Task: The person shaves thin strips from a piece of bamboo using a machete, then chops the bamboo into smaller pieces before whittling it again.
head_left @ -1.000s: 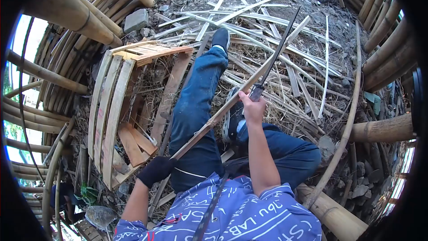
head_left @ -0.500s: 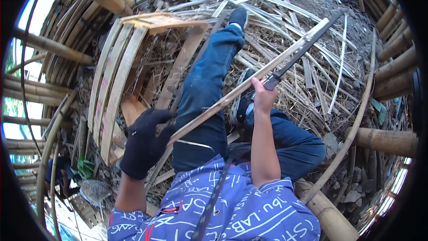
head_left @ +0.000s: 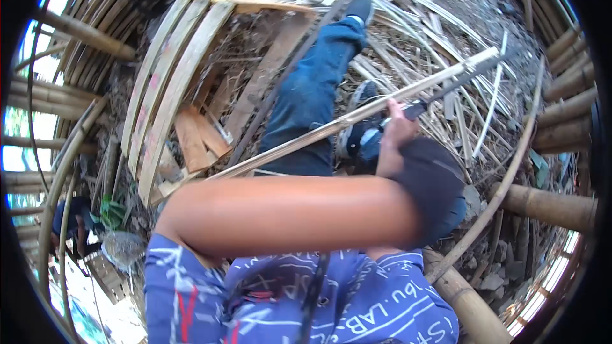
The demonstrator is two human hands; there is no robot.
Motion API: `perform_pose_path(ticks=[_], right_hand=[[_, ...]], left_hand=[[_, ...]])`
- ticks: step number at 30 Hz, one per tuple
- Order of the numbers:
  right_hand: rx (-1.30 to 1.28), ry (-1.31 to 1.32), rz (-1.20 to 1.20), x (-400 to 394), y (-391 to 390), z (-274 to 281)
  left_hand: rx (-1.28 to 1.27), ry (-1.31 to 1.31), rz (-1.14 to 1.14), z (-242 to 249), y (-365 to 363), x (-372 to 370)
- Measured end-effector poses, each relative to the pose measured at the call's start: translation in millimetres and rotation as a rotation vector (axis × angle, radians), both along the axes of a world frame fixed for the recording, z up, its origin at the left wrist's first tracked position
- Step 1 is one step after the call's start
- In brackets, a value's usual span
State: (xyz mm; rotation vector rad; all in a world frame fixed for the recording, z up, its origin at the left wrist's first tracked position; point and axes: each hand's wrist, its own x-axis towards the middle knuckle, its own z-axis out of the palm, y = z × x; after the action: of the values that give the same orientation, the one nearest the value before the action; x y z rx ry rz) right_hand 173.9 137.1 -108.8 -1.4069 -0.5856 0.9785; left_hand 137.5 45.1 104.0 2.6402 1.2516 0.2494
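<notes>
My right hand is closed around the handle end of a long dark-bladed machete, which points up and right. A long split bamboo strip runs diagonally over my legs, and a finger of the right hand lies against it. Its lower end passes behind my left forearm. My left hand, in a black glove and smeared by motion, is across my body beside my right forearm. That hand is off the strip, and its fingers are not distinct.
A slatted wooden crate lies on its side at left, with wood pieces by it. Bamboo strips litter the ground ahead. Thick bamboo poles stick in from the right. Another person is at far left.
My left hand has let go of the strip's lower end and swung right across my body to my right forearm. The right hand keeps its grip; the view has shifted slightly.
</notes>
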Motion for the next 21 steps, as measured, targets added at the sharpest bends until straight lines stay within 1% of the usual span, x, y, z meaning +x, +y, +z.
perform_pose_path(ticks=[2, 3, 4, 5, 6, 7, 8, 10, 11, 12, 13, 14, 15, 16, 17, 18, 19, 21], right_hand=[[0.105, 0.116, 0.113, 5, -1, -14], [0.075, 0.111, 0.141, 7, -2, -20], [0.048, 0.105, 0.16, 5, -6, -12], [0.035, 0.127, 0.176, -6, -14, 20], [0.065, 0.123, 0.182, 5, -8, -13], [0.041, 0.073, 0.154, 13, -12, -19], [0.04, 0.034, 0.108, 10, -11, -18], [0.081, 0.003, 0.156, 9, -14, -13], [0.081, 0.041, 0.087, -1, -14, 3], [0.1, 0.063, 0.135, 2, -17, -8], [0.079, -0.046, 0.157, 4, -16, -6], [-0.024, -0.082, 0.165, 2, -17, 3], [0.05, 0.052, 0.165, -2, -19, -2], [0.1, -0.042, 0.15, -3, -18, -12], [0.071, -0.036, 0.138, -5, -20, -14], [0.014, -0.038, 0.145, -3, -23, 8], [0.015, -0.044, 0.14, -1, -24, 12], [0.045, -0.027, 0.135, -6, -22, 14]], left_hand=[[-0.019, 0.053, -0.073, -4, -12, 19], [-0.056, 0.058, -0.078, -5, -15, 21], [-0.095, 0.048, -0.086, -2, -20, 15], [-0.121, 0.029, -0.101, 5, -24, 15], [-0.15, 0.015, -0.114, 2, -27, 16], [-0.181, -0.009, -0.138, -4, -32, 19], [-0.209, -0.019, -0.163, 3, -36, 19], [-0.27, -0.025, -0.203, 7, -40, 17], [-0.3, -0.029, -0.228, 10, -42, 16], [-0.329, -0.034, -0.252, 14, -44, 16], [-0.364, -0.03, -0.271, 17, -42, 16], [-0.391, -0.023, -0.289, 21, -39, 15], [-0.408, -0.016, -0.293, 26, -37, 13], [-0.43, -0.011, -0.281, 32, -30, 9], [-0.433, -0.013, -0.267, 40, -21, 5], [-0.443, -0.016, -0.216, 45, -12, -3], [-0.437, -0.027, -0.122, 49, -7, -15], [-0.402, -0.071, 0.183, 49, 1, -47]])
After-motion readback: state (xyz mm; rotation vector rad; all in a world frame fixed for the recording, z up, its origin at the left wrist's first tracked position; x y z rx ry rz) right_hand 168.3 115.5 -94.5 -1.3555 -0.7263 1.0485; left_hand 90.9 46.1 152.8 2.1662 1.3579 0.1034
